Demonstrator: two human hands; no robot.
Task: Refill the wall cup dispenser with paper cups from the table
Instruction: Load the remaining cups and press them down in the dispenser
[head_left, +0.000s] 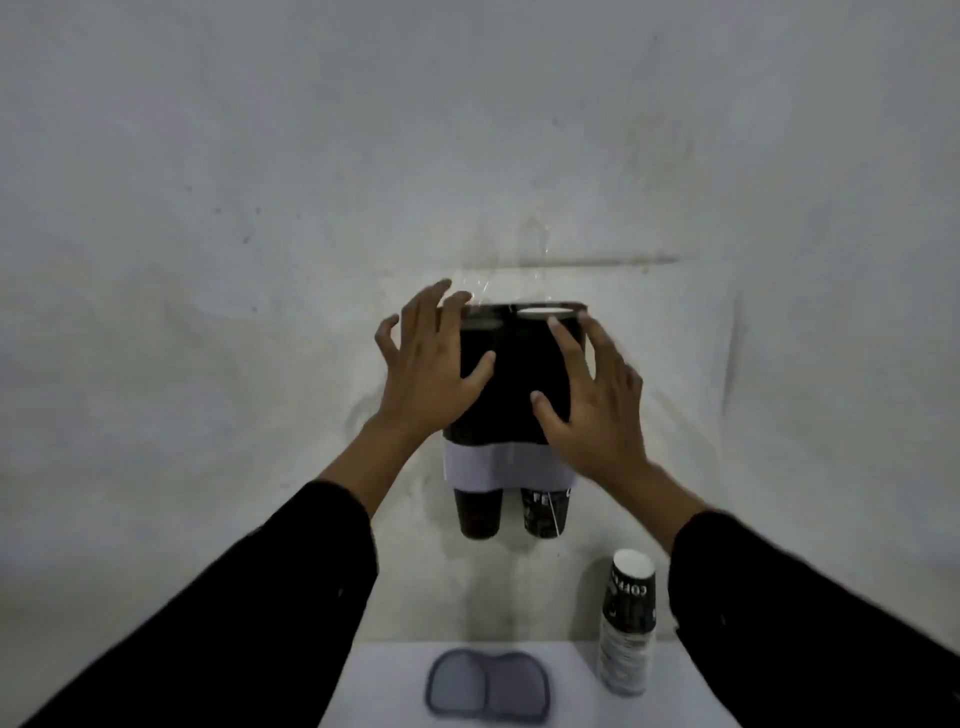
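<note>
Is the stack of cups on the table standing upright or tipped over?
Upright. The stack of cups stands on its base on the table, open mouth up, near the wall.

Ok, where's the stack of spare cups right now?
The cup stack stands on the table at lower right of the head view, against the wall, right of the grey lid and below the dispenser.

Both arms reach forward and up, black sleeves ending short of the wrists. The left hand (431, 364) is raised with fingers spread and straight, thumb angled inward to the right. The right hand (597, 400) mirrors it a little lower, fingers splayed, thumb pointing left toward the other hand. Neither hand grips anything; the palms face away from the camera.
</note>
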